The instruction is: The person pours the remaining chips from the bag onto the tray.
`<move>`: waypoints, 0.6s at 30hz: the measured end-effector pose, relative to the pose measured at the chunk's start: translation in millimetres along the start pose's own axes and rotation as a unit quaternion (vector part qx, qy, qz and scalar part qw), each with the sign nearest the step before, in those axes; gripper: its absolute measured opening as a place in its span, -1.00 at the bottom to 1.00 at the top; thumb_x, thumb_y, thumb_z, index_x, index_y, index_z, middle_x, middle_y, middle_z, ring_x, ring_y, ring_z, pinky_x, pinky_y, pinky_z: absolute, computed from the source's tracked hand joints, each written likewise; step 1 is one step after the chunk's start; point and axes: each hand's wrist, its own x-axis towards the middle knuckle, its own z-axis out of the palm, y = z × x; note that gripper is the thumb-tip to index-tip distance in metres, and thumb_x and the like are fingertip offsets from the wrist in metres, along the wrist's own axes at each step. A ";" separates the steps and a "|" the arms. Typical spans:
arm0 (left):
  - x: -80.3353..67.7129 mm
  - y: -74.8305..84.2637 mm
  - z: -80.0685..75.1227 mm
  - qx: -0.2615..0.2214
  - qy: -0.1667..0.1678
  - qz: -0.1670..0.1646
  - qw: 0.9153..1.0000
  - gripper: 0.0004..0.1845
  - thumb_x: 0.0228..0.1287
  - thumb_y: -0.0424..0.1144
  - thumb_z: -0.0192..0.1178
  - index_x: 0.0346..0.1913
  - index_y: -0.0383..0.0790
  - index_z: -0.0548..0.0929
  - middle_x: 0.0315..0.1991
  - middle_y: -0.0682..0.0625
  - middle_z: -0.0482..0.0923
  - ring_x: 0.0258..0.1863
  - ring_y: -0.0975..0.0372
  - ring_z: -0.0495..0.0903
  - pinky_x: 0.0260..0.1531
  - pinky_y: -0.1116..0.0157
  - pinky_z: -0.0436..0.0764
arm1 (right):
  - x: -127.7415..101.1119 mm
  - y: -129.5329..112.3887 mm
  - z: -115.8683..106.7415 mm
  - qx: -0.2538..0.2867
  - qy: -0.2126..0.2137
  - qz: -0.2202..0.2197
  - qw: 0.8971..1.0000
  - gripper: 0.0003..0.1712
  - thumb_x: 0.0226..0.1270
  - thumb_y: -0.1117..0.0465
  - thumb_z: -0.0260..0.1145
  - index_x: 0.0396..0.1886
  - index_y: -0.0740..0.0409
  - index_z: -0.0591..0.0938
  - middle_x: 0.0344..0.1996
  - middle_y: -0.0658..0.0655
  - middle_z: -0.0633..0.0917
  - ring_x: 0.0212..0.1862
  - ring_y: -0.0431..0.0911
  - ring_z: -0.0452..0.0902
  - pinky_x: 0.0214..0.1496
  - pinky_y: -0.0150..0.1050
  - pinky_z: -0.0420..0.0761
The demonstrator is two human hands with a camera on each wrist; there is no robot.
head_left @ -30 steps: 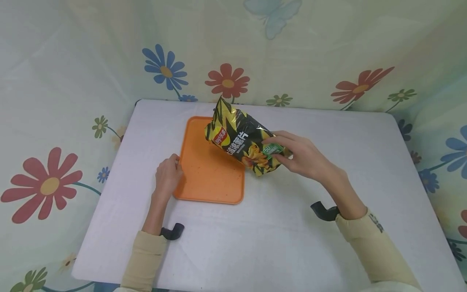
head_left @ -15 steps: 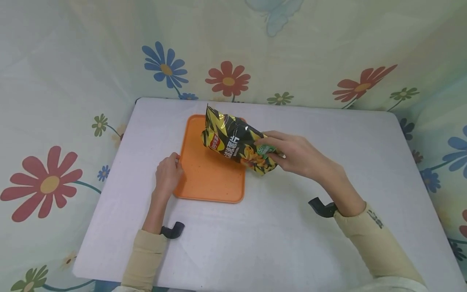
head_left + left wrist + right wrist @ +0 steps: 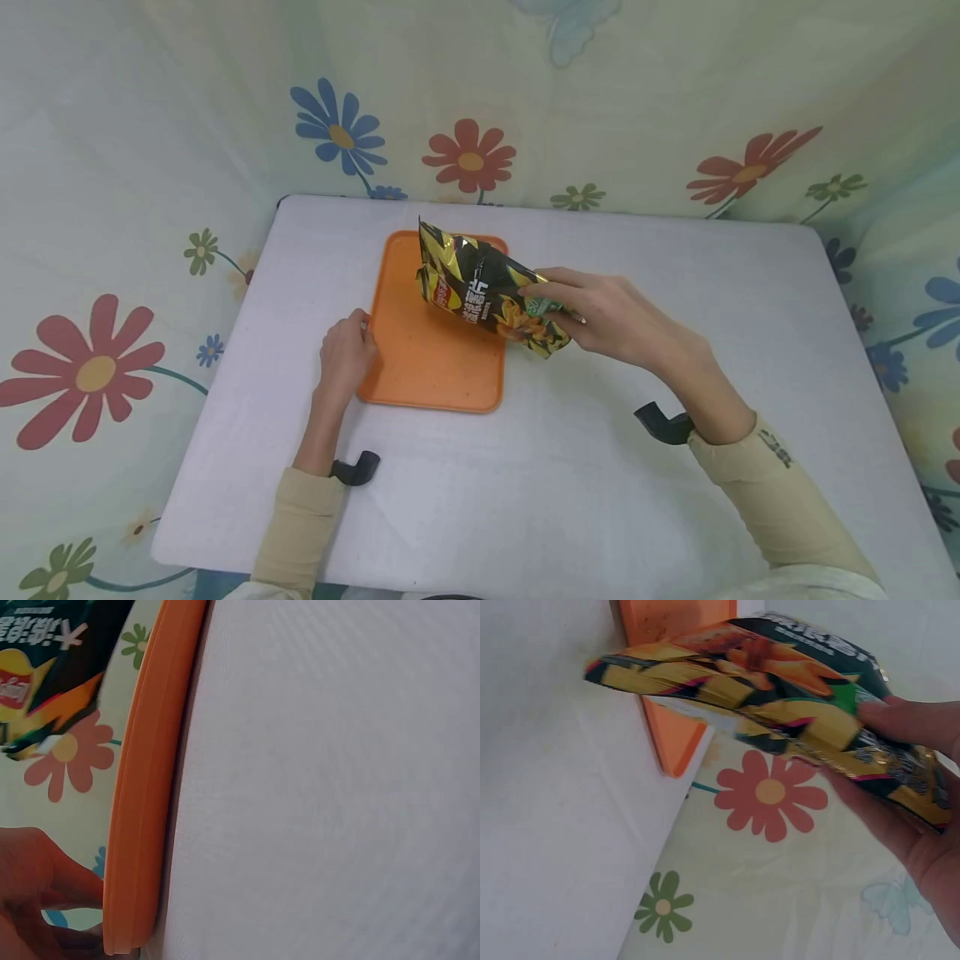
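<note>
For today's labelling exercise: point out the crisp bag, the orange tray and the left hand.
crisp bag [image 3: 480,292], head view, middle of its printed front.
orange tray [image 3: 420,367], head view, bare floor of the tray.
left hand [image 3: 343,354], head view, back of the hand.

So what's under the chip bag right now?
Under the chip bag sits the orange tray; the bag's near end overhangs the white table. The tray's far right corner is covered.

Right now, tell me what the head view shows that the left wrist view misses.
Only the head view shows the right hand gripping the chip bag above the orange tray, and the whole white table. Only the left wrist view shows the tray's rim edge-on, with fingers against it. Both show tray, bag, left hand and table.
</note>
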 end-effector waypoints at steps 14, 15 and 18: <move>2.1 2.2 -1.9 -0.004 -0.017 -0.013 1.000 -0.67 0.44 -0.48 0.03 0.18 -0.52 0.56 -0.46 -0.19 0.56 -0.63 0.19 0.38 -0.65 0.34 0.33 | 1.3 -2.2 -3.5 -0.005 -0.005 0.010 1.000 -0.52 0.27 0.42 0.45 0.20 0.12 0.70 0.21 0.22 0.68 -0.04 0.09 0.74 -0.18 -0.10 0.76; 2.1 2.0 -1.8 -0.004 -0.017 -0.013 1.000 -0.68 0.44 -0.48 0.04 0.18 -0.52 0.56 -0.45 -0.20 0.57 -0.63 0.19 0.39 -0.65 0.34 0.34 | 0.9 -2.1 -3.7 -0.003 -0.005 0.011 1.000 -0.52 0.28 0.42 0.45 0.20 0.12 0.70 0.21 0.23 0.68 -0.04 0.10 0.74 -0.18 -0.09 0.76; 1.8 1.7 -1.7 -0.004 -0.014 -0.009 1.000 -0.68 0.44 -0.49 0.04 0.17 -0.53 0.56 -0.45 -0.21 0.58 -0.63 0.18 0.40 -0.65 0.34 0.34 | -0.6 -1.5 -3.5 -0.001 -0.004 0.016 1.000 -0.50 0.28 0.43 0.45 0.22 0.11 0.69 0.22 0.23 0.67 -0.02 0.11 0.74 -0.16 -0.07 0.76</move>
